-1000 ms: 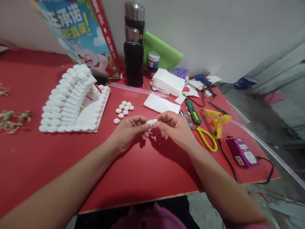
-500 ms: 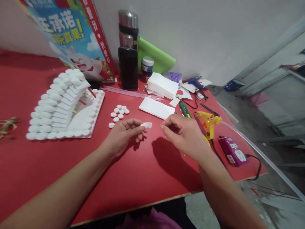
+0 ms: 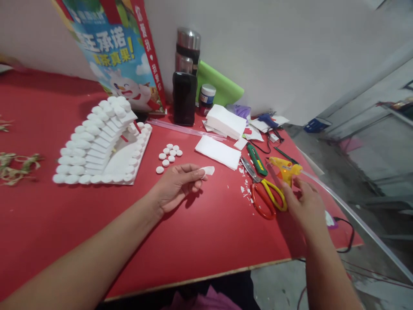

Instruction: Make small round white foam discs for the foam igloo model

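My left hand [image 3: 182, 185] pinches a small piece of thin white paper [image 3: 209, 170] between thumb and fingertips, just above the red tabletop. At the right, my right hand [image 3: 306, 204] has its thumb and fingers closed about the handle of a yellow hot glue gun [image 3: 281, 163]; part of the handle is hidden. Between the hands lie scissors [image 3: 253, 172] with red and yellow handles, beside small white scraps. Several round white tablet-like pieces [image 3: 165, 163] sit beyond my left hand. A folded white sheet [image 3: 217, 152] lies behind the pinched paper.
A white stepped model [image 3: 97, 146] edged with round pieces stands at the left. A green utility knife [image 3: 257, 159] lies by the scissors. Behind are a black phone-like object [image 3: 185, 99], a flask [image 3: 189, 41], a jar [image 3: 207, 94] and a printed bag [image 3: 122, 56]. A clear stick [image 3: 342, 200] extends behind the glue gun.
My right hand has moved right, from near the white paper to the glue gun's handle, uncovering the scissors. My left hand still pinches the paper. The view has shifted slightly left.
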Demonstrator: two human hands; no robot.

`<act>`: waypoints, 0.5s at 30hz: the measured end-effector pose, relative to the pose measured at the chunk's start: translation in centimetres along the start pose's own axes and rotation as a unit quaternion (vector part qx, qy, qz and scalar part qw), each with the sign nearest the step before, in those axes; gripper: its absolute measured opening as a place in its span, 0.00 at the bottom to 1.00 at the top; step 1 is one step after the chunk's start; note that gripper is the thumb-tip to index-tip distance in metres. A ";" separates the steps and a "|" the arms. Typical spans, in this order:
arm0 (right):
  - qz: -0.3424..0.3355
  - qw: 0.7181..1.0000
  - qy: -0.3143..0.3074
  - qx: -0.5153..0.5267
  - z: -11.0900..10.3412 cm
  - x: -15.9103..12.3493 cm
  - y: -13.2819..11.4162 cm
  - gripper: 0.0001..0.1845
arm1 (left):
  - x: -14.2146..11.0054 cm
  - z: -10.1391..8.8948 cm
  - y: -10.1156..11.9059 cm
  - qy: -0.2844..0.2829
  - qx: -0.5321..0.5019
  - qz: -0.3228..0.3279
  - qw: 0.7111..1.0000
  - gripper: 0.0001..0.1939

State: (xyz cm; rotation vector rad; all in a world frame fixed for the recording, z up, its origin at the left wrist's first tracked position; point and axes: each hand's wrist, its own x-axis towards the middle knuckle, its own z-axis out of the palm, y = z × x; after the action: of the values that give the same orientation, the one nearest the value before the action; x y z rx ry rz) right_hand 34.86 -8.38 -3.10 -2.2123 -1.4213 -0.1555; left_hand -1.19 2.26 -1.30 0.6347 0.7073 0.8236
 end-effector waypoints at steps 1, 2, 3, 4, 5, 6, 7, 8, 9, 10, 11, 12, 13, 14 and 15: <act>0.018 1.000 -0.018 0.016 0.3 0.8 0.0 0.30 | 0.0 -0.1 0.0 -0.001 -0.002 -0.003 1.000 0.16; 0.042 0.998 -0.037 0.033 0.6 1.6 -0.1 0.28 | 0.0 -0.2 0.0 -0.003 -0.001 -0.005 1.000 0.15; 0.073 0.994 -0.054 0.052 0.8 2.3 -0.2 0.25 | 0.0 -0.2 0.0 -0.001 0.000 -0.003 1.000 0.15; 0.115 0.988 -0.065 0.084 1.1 3.0 -0.3 0.23 | 0.0 -0.2 0.0 0.002 0.003 0.000 1.000 0.16; 0.160 0.977 -0.066 0.126 1.3 3.5 -0.3 0.21 | 0.0 -0.2 0.0 0.007 0.007 0.005 1.000 0.16; 0.200 0.962 -0.057 0.175 1.5 3.9 -0.3 0.20 | 0.0 -0.2 0.0 0.015 0.013 0.012 1.000 0.17; 0.229 0.946 -0.043 0.224 1.6 4.2 -0.4 0.18 | 0.0 -0.2 0.1 0.024 0.020 0.019 0.999 0.18; 0.244 0.931 -0.027 0.269 1.6 4.3 -0.6 0.16 | 0.0 -0.1 0.1 0.034 0.028 0.030 0.999 0.19; 0.244 0.920 -0.013 0.306 1.4 4.4 -1.0 0.14 | 0.0 -0.1 0.1 0.042 0.037 0.044 0.997 0.19; 0.234 0.914 -0.004 0.332 1.1 4.3 -1.6 0.13 | 0.0 -0.1 0.1 0.049 0.047 0.059 0.996 0.19; 0.219 0.908 0.001 0.358 0.5 4.1 -2.5 0.13 | 0.0 -0.1 0.1 0.055 0.055 0.074 0.994 0.19; 0.206 0.900 0.003 0.384 -0.2 3.8 -3.6 0.13 | 0.1 -0.1 0.1 0.062 0.061 0.088 0.992 0.18; 0.189 0.890 -0.004 0.416 -0.9 3.5 -5.0 0.12 | 0.1 -0.2 0.0 0.071 0.065 0.101 0.990 0.18; 0.159 0.862 -0.030 0.480 -1.6 3.1 -6.6 0.12 | 0.2 -0.2 0.0 0.080 0.067 0.111 0.988 0.18; 0.126 0.834 -0.081 0.531 -2.2 2.7 -8.3 0.11 | 0.3 -0.3 0.0 0.090 0.067 0.120 0.986 0.18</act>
State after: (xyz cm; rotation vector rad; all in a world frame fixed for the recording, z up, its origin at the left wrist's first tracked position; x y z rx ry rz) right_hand 29.14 -4.43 2.65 -1.4216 -0.8873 0.7566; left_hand -1.30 2.55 -1.53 0.7841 0.8673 1.0714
